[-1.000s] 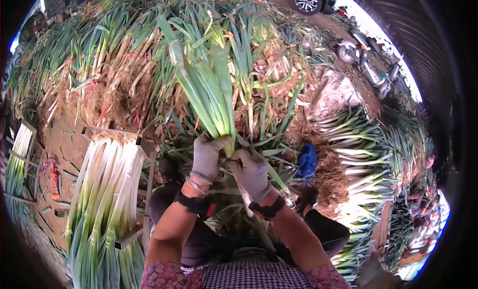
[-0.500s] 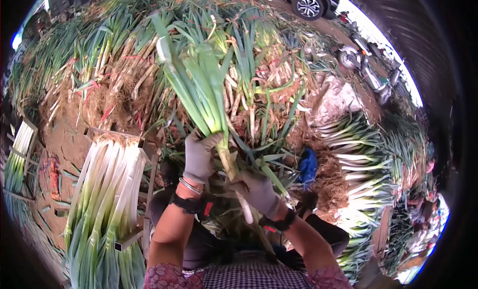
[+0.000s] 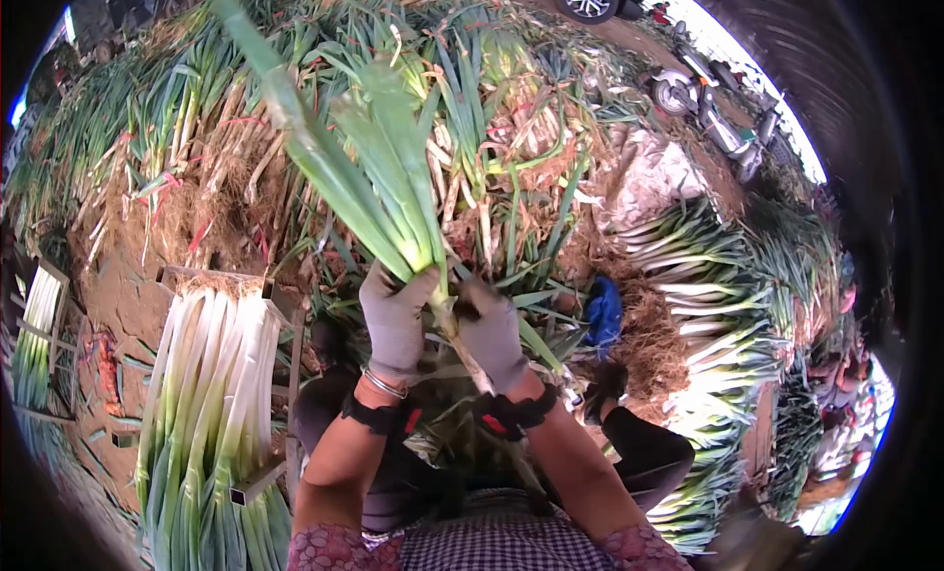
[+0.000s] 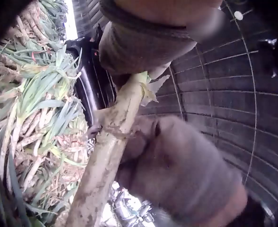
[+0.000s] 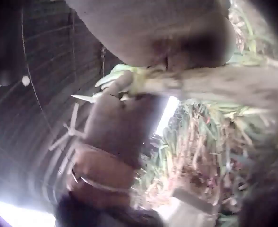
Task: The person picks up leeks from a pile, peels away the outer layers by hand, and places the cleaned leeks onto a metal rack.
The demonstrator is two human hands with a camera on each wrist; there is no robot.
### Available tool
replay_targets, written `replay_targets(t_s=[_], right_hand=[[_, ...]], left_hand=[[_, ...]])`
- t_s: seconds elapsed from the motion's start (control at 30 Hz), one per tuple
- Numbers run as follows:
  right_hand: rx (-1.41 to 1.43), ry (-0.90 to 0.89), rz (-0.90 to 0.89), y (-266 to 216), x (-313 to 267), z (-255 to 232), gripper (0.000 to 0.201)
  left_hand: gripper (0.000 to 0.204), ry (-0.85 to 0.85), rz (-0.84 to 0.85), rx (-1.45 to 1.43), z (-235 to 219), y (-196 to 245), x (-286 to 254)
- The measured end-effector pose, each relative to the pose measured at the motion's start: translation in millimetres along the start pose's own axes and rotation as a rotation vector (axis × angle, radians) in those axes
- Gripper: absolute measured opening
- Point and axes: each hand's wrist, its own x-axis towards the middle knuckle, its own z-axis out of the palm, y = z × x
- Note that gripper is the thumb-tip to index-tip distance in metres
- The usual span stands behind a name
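Note:
A large green onion (image 3: 393,192) slants up and away from me in the head view, its broad green leaves fanned toward the upper left. My gloved left hand (image 3: 395,315) grips it just below where the leaves spread. My gloved right hand (image 3: 490,333) pinches the pale shaft a little lower, its fingers curled close beside the left hand. Dirt-streaked and brownish, the shaft (image 4: 101,165) crosses the left wrist view, with a torn flap of skin (image 4: 149,92) near the left hand. In the right wrist view the right hand's fingertips are hidden behind its own back.
A metal frame (image 3: 258,484) at left bears a bundle of clean white-stemmed green onions (image 3: 211,364). More cleaned stalks (image 3: 703,325) lie stacked at right, beside a blue bag (image 3: 604,315). Untrimmed green onions (image 3: 236,158) heap across the back; a scooter (image 3: 723,128) stands beyond.
The right hand slid down the shaft, away from the left hand, and has now come back up close to it. The leaves have swung toward the upper left and nearer the camera.

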Motion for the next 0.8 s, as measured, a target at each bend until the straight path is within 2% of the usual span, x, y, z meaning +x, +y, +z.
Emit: replay_targets(t_s=[0.03,0.07,0.1,0.17,0.2,0.23,0.3,0.37,0.43,0.5,0.53,0.57,0.63,0.67,0.73,0.8], right_hand=[[-0.074,-0.013,-0.101,14.4,-5.2,-1.1,0.018],[0.021,-0.067,-0.066,25.8,-11.7,-8.3,0.027],[0.018,-0.081,-0.067,11.0,-10.5,-8.9,0.027],[0.023,0.012,-0.036,-19.5,-13.6,-9.8,0.034],[-0.171,0.057,-0.168,-23.4,-9.0,-7.4,0.038],[-0.171,0.065,-0.169,-23.3,-4.8,-3.0,0.038],[-0.396,0.094,-0.264,-17.0,3.0,5.0,0.035],[-0.350,0.052,-0.275,-1.4,2.9,0.3,0.027],[-0.280,0.229,-0.163,23.9,-5.0,-21.2,0.011],[-0.277,0.262,0.002,44.7,-8.8,-62.8,0.009],[-0.195,0.184,0.175,33.5,-12.9,-75.0,0.018],[-0.196,0.186,0.177,20.1,-12.5,-70.8,0.018],[-0.186,0.050,-0.167,-8.1,-7.5,-45.5,0.017],[-0.185,0.054,-0.167,-22.0,0.1,-32.7,0.017],[-0.259,-0.014,-0.508,-41.9,15.9,-11.9,0.016],[-0.317,-0.079,-0.538,-25.7,22.7,-6.7,0.016]], left_hand=[[0.028,-0.008,0.006,0.002,-2.5,1.0,4.7],[0.028,0.000,0.034,0.000,-6.2,1.7,8.4],[0.028,0.021,0.059,-0.006,-8.1,2.5,8.2],[0.027,0.033,0.075,0.034,-7.3,4.5,5.0],[0.027,0.031,0.024,0.062,-5.5,5.6,3.9],[0.027,0.028,-0.025,0.088,-3.3,6.0,3.6],[0.029,0.021,-0.023,0.094,-5.8,-3.1,5.0],[0.031,0.051,0.008,0.041,-10.2,-5.5,8.0],[0.030,0.127,0.143,0.015,-14.6,7.9,17.9],[0.028,0.157,0.120,0.024,-34.8,16.7,25.7],[0.028,0.162,0.119,0.024,-34.9,15.2,25.3],[0.026,0.148,0.073,-0.041,-32.7,12.5,26.0],[0.024,0.116,-0.029,-0.168,-26.0,3.6,23.4],[0.025,0.146,-0.026,-0.145,-22.6,-3.8,22.0],[0.024,0.089,-0.063,-0.204,-10.5,1.3,15.5],[0.023,0.083,-0.088,-0.230,-13.6,-4.6,18.0]])
